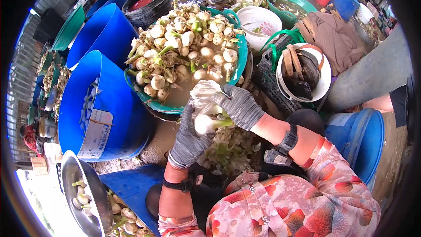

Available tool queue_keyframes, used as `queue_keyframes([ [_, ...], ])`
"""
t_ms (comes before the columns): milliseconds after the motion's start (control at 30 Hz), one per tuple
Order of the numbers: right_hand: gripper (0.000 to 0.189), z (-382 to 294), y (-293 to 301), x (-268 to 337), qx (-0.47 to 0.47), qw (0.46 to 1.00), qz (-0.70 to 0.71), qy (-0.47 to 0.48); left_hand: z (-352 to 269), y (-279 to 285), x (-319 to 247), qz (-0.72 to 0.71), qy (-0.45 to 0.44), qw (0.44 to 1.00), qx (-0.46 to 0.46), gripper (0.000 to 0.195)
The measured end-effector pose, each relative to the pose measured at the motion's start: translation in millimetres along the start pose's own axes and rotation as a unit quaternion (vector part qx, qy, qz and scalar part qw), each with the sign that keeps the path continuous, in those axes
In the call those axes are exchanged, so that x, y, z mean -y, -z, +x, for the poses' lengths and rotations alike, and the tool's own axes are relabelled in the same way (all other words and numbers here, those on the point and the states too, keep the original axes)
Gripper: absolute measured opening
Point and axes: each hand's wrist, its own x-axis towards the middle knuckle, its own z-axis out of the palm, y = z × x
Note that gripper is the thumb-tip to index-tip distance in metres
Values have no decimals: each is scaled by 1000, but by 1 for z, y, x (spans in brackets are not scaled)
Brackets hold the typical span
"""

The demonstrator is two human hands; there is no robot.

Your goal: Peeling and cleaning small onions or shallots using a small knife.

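A white bulb with a green stem, possibly garlic (204, 124), rests in my gloved left hand (190, 138), whose fingers are closed around it. My gloved right hand (239, 105) grips a pale, papery outer skin (204, 97) that is drawn up from the bulb; a small dark edge shows by the thumb, too little to name. Just beyond both hands stands a green tub (245, 61) of murky water, heaped with unpeeled bulbs (174, 42). Peeled skins and leaves (230, 148) lie in a pile below my hands.
Blue bins (79, 98) stand at the left, one holding small white bulbs. A metal bowl (107, 200) with peeled bulbs sits lower left. To the right are a white bucket (324, 89) with tools, a black basket (273, 75) and a blue barrel (357, 141). A white basin (260, 18) stands beyond the tub.
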Motion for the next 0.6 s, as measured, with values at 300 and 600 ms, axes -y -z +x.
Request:
queue_keyframes([
  [300, 30, -9, 6, 12, -31, 975, -111, 192, 5, -10, 1, -334, 225, 915, 23, 76],
  [600, 42, 31, 56, -7, -18, 999, 31, -40, 8, -8, 4, -148, 111, 981, -59, 70],
])
